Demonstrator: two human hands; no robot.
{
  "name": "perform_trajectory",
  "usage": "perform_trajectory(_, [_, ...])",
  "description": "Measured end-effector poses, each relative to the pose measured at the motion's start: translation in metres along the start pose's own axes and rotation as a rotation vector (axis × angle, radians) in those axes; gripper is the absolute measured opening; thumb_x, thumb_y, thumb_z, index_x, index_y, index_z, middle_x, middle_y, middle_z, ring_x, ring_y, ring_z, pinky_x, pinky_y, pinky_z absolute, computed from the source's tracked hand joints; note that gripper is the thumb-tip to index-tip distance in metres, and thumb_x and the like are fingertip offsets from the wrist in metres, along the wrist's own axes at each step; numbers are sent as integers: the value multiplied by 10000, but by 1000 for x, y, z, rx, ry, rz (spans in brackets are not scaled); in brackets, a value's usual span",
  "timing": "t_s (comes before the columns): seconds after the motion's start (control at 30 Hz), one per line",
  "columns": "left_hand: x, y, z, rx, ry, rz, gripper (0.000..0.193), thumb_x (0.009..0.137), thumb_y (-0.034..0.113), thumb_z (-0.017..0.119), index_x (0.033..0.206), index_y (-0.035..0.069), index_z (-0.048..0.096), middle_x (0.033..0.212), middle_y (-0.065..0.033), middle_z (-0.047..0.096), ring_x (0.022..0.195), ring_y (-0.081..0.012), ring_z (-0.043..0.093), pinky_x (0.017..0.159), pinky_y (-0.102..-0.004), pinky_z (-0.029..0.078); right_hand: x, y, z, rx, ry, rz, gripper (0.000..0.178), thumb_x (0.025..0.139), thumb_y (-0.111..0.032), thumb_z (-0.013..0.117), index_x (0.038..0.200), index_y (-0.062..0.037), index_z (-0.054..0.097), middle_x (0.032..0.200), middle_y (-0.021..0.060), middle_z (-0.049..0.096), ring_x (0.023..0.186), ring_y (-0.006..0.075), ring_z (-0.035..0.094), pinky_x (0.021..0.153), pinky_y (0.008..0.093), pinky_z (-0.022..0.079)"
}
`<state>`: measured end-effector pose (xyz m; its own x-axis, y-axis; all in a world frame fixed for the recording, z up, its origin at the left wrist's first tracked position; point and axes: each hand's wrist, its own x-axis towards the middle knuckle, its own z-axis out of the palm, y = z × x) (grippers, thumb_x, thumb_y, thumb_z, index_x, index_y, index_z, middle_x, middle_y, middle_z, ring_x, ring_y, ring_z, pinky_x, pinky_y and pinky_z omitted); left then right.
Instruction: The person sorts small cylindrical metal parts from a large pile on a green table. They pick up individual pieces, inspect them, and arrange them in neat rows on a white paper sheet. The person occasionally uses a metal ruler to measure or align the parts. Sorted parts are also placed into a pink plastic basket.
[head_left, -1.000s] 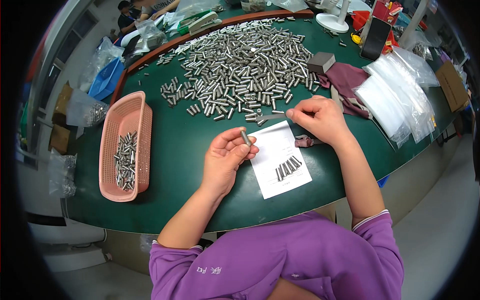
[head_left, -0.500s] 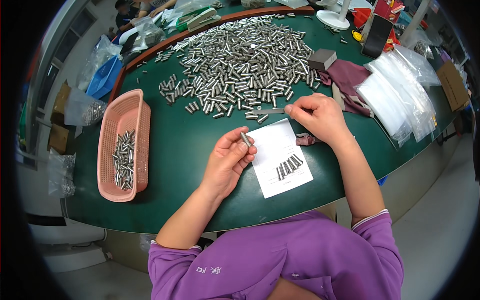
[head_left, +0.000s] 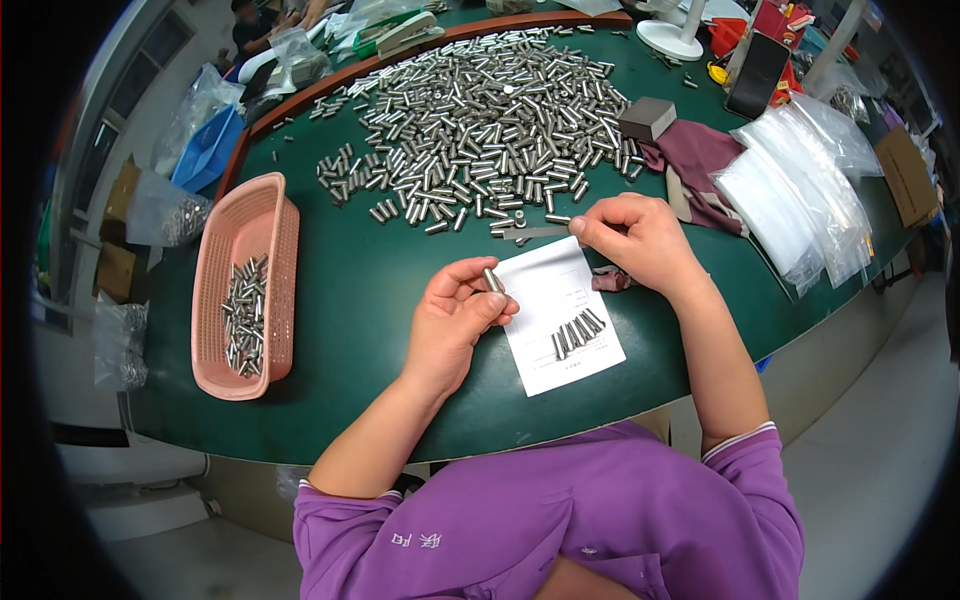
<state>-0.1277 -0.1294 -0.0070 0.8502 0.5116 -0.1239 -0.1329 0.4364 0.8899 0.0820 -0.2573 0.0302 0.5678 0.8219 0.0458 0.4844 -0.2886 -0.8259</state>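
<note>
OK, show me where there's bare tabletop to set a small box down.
The widest bare patch of green tabletop lies between the pink basket and the left hand. A narrower strip runs between the paper sheet and the near edge. It is crowded at the far middle under the metal pins, and at right around the maroon cloth and plastic bags.

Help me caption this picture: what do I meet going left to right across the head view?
Lower clear bag of metal parts, pink basket, left hand holding a metal pin, right hand gripping a flat metal strip, clear plastic bags, cardboard box.
</note>
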Motion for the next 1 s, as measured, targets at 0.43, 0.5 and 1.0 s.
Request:
perform_trajectory(0.43, [1, -1, 4, 50, 42, 7, 295, 860, -6, 653, 1141, 16, 566, 930, -107, 648, 796, -159, 649, 719, -267, 544, -4, -11, 13, -190, -114, -181, 283, 797, -378, 696, 736, -103, 723, 671, 48, 652, 723, 241, 617, 646, 356, 489])
perform_trajectory(0.5, [0, -1, 9, 94, 49, -2, 293, 846, -40, 653, 1124, 9, 574, 912, -120, 649, 766, -166, 652, 704, -280, 548, -7, -13, 28, -129, -82, -268, 280, 797, -376, 693, 726, -107, 719, 674, 47, 653, 711, 249, 616, 641, 363, 489])
perform_trajectory(1.0, [-1, 0, 4, 114, 71, 51, 314, 854, -13, 664, 1152, 14, 571, 917, -118, 654, 763, -163, 658, 704, -279, 558, -4, -6, 9, -142, -36, -226, 186, 757, -261, 738, 734, -76, 730, 618, 42, 627, 646, 178, 570, 588, 325, 459])
